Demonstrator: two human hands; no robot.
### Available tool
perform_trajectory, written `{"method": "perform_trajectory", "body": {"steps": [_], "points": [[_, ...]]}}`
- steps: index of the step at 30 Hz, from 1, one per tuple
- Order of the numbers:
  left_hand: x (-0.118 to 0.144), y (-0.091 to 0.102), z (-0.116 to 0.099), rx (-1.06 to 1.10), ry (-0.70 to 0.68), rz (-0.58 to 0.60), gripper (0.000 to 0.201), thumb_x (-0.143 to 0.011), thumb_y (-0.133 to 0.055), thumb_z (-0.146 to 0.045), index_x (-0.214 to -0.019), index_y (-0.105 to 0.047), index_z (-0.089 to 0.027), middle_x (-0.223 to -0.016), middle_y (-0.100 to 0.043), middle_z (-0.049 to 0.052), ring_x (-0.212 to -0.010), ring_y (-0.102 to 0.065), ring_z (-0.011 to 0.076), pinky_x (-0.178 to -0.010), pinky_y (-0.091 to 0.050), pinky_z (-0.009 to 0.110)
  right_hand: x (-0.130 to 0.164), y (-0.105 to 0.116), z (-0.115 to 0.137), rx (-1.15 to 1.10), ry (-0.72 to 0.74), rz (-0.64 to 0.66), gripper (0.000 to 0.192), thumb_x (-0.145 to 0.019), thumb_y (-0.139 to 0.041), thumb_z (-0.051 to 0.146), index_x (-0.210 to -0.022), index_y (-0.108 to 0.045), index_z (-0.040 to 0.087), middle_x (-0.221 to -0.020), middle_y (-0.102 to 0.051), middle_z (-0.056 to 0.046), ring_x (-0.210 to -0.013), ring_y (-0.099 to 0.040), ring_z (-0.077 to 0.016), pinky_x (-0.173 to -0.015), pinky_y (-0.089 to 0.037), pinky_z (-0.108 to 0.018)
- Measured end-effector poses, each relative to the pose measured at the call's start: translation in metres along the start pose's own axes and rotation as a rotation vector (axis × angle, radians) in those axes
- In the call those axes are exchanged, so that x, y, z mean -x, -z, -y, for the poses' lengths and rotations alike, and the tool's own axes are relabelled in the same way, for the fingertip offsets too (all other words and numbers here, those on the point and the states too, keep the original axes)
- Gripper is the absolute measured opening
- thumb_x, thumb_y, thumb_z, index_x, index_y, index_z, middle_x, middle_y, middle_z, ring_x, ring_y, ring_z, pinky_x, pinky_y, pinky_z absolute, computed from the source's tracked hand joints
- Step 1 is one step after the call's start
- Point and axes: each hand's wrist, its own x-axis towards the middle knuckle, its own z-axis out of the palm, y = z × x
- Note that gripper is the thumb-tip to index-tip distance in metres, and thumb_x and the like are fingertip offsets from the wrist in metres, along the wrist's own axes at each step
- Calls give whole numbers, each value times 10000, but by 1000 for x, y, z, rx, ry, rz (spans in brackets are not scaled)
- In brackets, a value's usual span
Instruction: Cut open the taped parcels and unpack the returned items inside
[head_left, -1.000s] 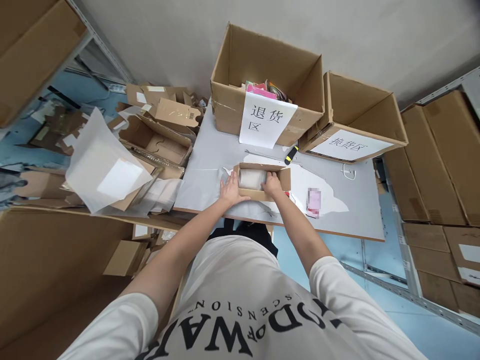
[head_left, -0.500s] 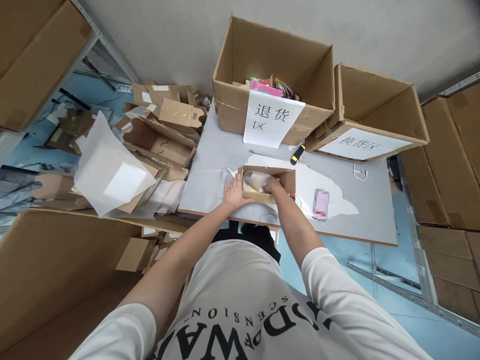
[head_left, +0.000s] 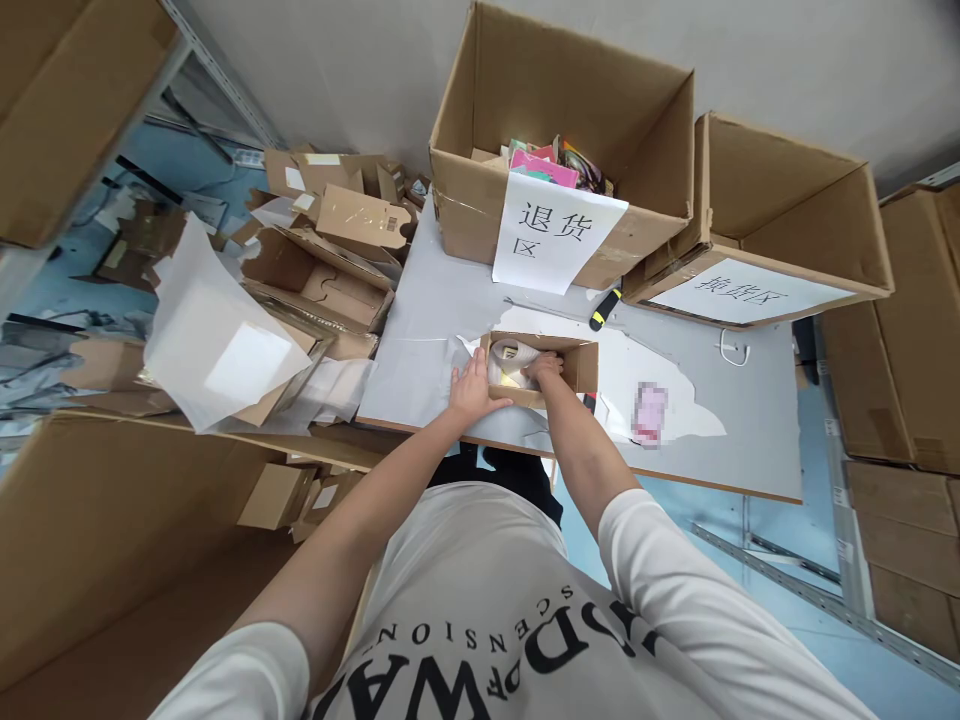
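A small open cardboard box (head_left: 581, 362) sits on the work table near its front edge. Inside its left part lies a whitish, rounded wrapped item (head_left: 511, 352) with a small pale label bearing dark marks; what is under the wrapping is hidden. My left hand (head_left: 472, 386) rests with fingers stretched out against the box's left end, steadying nothing else. Reaching into the box, my right hand (head_left: 546, 366) has its fingers curled on the right end of the wrapped item; the fingertips are partly hidden.
Behind stand two large cartons with paper signs, the left carton (head_left: 517, 235) holding colourful packages and the right carton (head_left: 795, 220). A black-yellow cutter (head_left: 605, 309) and a pixelated pink thing (head_left: 649, 413) lie on the table (head_left: 757, 440). Empty boxes (head_left: 315, 285) pile up leftward.
The wrapped item has turned inside the box, so its pale label now shows. My right hand stays on it, and my left hand keeps to the box's left end. The view has shifted slightly.
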Motion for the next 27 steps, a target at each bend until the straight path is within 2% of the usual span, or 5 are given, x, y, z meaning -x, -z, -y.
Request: {"method": "perform_trajectory", "body": {"steps": [3, 6, 12, 21, 27], "points": [[1, 1, -1, 4, -3, 2, 1191, -644, -659, -683, -1516, -35, -165, -1571, -120, 176, -1427, -199, 346, -1123, -225, 517, 5, -1, 1, 1, -189, 55, 794, -774, -683, 438, -1290, -365, -75, -1217, -511, -361, -1125, -557, -293, -849, -495, -372], [0, 1, -2, 8, 8, 14, 1210, -647, -654, -683, -1514, 0, -150, -1572, -120, 171, -1430, -190, 344, -1122, -227, 519, 9, 3, -5, -19, -206, 93, 791, -777, -673, 459, -1330, -369, -18, -1229, -555, -301, -1096, -599, -273, -808, -522, -335], [-2, 3, -2, 47, 18, 4, 1262, -610, -709, -646, -1513, 7, -132, -1567, -143, 176, -1417, -218, 358, -1127, -207, 530, 15, 26, -25, -9, -42, 158, 516, -761, -713, 343, -1176, -593, 62, -1104, -678, -186, -992, -667, -257, -792, -524, -285], [3, 6, -5, 99, 19, -26, 1274, -582, -751, -597, -1510, -13, -133, -1556, -176, 192, -1400, -256, 369, -1129, -190, 536, 58, 37, -25, 109, 225, 118, 356, -766, -639, 82, -1122, -637, 74, -1167, -645, -222, -1073, -631, -301, -865, -493, -336], [3, 6, -5, 159, 35, -53, 1257, -555, -776, -578, -1498, -84, -118, -1514, -274, 227, -1358, -336, 379, -1120, -208, 520, 85, 63, -29, 146, 360, 19, 294, -779, -609, 94, -1068, -648, 133, -1128, -670, -177, -1056, -635, -297, -863, -476, -339]]}}
